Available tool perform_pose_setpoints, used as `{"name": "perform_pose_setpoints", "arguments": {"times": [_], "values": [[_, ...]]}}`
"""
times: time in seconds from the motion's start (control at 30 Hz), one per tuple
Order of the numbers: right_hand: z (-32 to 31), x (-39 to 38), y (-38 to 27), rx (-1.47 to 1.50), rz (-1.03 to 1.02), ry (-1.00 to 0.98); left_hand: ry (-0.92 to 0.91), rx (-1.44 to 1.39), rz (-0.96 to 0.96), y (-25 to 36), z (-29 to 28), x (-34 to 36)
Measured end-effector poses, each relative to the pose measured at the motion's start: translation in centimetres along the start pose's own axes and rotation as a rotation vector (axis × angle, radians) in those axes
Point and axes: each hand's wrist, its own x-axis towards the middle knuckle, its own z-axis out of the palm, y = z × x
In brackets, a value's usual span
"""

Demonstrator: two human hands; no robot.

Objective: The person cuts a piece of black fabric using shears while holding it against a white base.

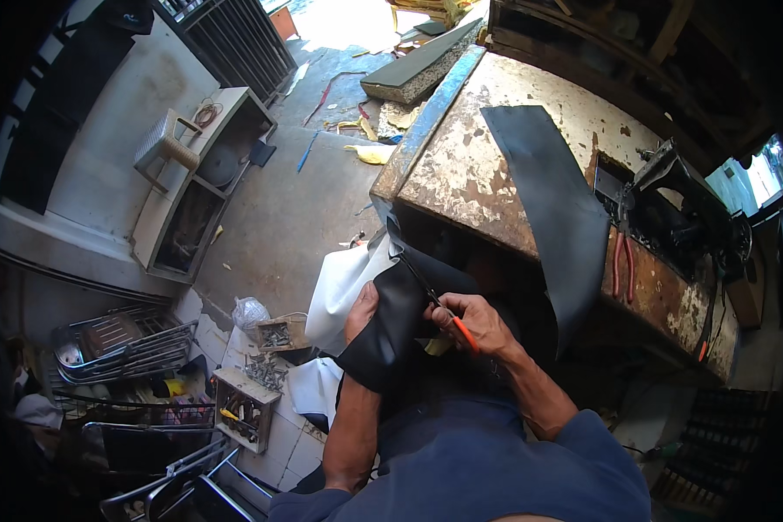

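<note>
My left hand (362, 310) grips a sheet of black vinyl (383, 339) with a pale white underside (335, 287), bunched over my lap below the bench edge. My right hand (468, 315) is closed on orange-handled scissors (464, 331); their dark blades point up and left into the fold at the top of the sheet. A long dark grey strip of material (548, 209) lies over the bench (461, 157) to the right and hangs past its front edge.
Red-handled pliers (622, 261) lie beside a black sewing machine (670, 209) at right. A foam slab (422, 65) and scraps are beyond the bench. A white cabinet (174, 217), stacked chair frames (122, 344) and wooden boxes of hardware (244, 409) stand at left.
</note>
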Motion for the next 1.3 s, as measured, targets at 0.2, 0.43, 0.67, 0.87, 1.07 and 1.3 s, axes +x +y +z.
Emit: {"name": "perform_pose_setpoints", "arguments": {"times": [0.2,0.43,0.67,0.87,1.07,1.3], "values": [[0.3,0.4,-2.0,0.002,-0.099,0.102,0.031,0.138,-0.102,-2.8,-0.2,-1.6],[-1.8,1.4,-5.5,-0.324,-0.737,0.29,0.036,0.135,-0.023,0.4,0.6,-3.0],[-3.7,3.9,-3.4,-0.417,-0.417,-0.063,0.083,0.454,0.038,3.2,-0.8,-5.3],[-1.2,1.6,-2.5,-0.299,-0.409,-0.068,0.149,1.137,0.35,4.3,-2.7,-6.0],[0.6,0.4,-3.5,-0.178,-0.384,-0.086,-0.216,1.732,0.504,5.1,5.7,-8.0],[-0.6,0.2,-4.2,-0.153,-0.296,-0.099,-0.143,1.225,0.409,2.1,2.0,-4.8]]}}
